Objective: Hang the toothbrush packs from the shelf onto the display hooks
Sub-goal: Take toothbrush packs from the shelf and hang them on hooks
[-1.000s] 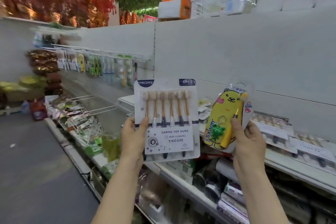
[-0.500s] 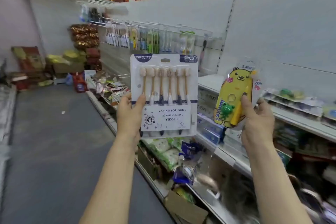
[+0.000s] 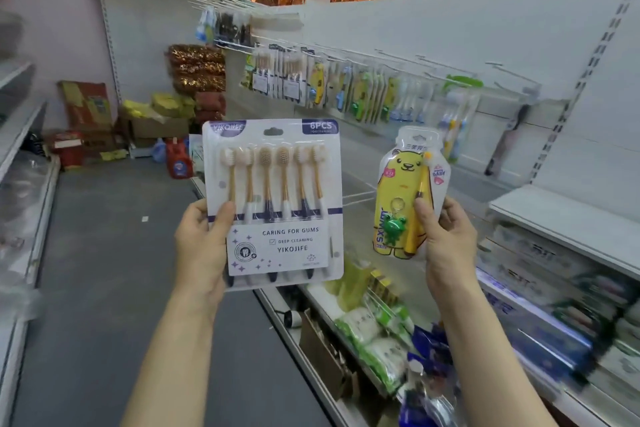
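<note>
My left hand (image 3: 204,246) grips the left edge of a white six-piece toothbrush pack (image 3: 277,198), thumb on its front, held upright in front of me. My right hand (image 3: 446,239) pinches the right side of a yellow bear-shaped children's toothbrush pack (image 3: 401,198) with a green frog charm. Beyond both packs, a row of display hooks (image 3: 398,61) juts from the white back panel, with several toothbrush packs (image 3: 346,87) hanging on them. The hooks further right (image 3: 502,74) look mostly bare.
White shelves (image 3: 568,218) run along the right with boxed goods below. The lower shelf (image 3: 374,329) holds green and white packets. A grey aisle floor (image 3: 110,253) stretches left, ending at cartons and bags (image 3: 152,114). Another shelf unit (image 3: 20,135) stands on the far left.
The view has swung left and moved along the aisle, so the hanging toothbrush row is nearer and larger. Both hands keep the same hold on their packs.
</note>
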